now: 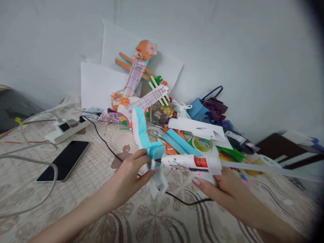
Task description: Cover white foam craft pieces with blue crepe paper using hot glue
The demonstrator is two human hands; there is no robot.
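My left hand (129, 179) is closed on a folded paper piece (141, 128), white with light-blue faces, which stands up above the table from between my fingers. In my right hand (227, 189) is a white hot glue gun (182, 162) with an orange part on its body and a small red light lit. A long clear glue stick (255, 167) sticks out of the gun's back end. The gun's nozzle points left and meets the blue paper near my left fingertips; whether glue is coming out cannot be made out.
Decorated paper guitar-like models (135, 77) lean on white boards (95, 86) by the wall. A phone (64, 160) and a power strip (68, 130) lie at left. A black cord (102, 138) crosses the patterned tablecloth. Tape rolls (202, 144), blue paper strips (177, 141) and white cutouts (187, 125) pile behind the gun.
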